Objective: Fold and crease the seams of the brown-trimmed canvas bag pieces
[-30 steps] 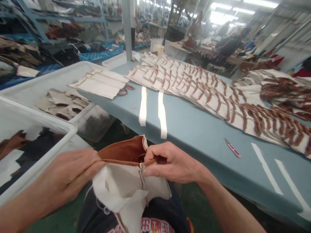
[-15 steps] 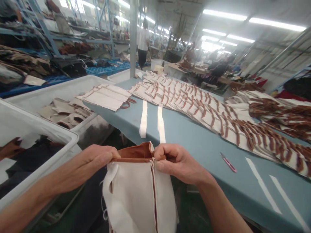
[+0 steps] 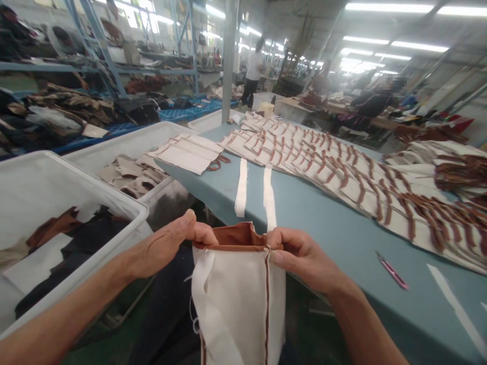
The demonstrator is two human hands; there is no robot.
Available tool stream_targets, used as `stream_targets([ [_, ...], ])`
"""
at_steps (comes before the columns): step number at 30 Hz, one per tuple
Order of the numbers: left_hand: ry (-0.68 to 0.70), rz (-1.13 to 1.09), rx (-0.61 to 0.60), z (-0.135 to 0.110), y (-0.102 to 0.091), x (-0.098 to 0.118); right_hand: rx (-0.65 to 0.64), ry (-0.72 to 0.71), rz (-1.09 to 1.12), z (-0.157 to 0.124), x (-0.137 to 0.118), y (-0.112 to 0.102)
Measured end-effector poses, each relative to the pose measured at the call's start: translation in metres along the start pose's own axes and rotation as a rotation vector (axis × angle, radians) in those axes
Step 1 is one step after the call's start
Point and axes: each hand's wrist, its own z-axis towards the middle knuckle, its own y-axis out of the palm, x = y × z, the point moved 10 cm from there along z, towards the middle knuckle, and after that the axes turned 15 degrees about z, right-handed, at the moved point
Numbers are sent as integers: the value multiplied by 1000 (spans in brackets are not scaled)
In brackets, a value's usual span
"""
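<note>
We hold the canvas pouch (image 3: 236, 299) at 6 o'clock, clear of the worktop (image 3: 335, 238). Left hand (image 3: 171, 243) and right hand (image 3: 300, 253), set apart, each pinch its brown-lined mouth. Rows of like pouches (image 3: 323, 167) lie at 2 o'clock; this one has not yet joined them.

The cloth bag (image 3: 238, 299) I grip by its rim runs off the bottom edge, so its lower part is unseen. The fingertips of my right hand (image 3: 304, 258) curl out of sight at the rim. The nearest white bin (image 3: 38, 187) is cut off at the left edge. A distant seated person (image 3: 375, 104) is blurred at the head.
</note>
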Motion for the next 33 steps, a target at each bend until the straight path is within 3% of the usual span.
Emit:
stream_targets([
  [10, 217, 433, 20, 22, 14, 38, -32, 2, 21, 5, 1, 15],
  [17, 239, 293, -42, 28, 36, 38, -49, 67, -10, 4, 9, 23],
  [27, 276, 404, 3, 21, 44, 39, -74, 63, 50, 4, 24, 25],
  [33, 171, 368, -35, 19, 48, 27, -25, 50, -82, 0, 18, 27],
])
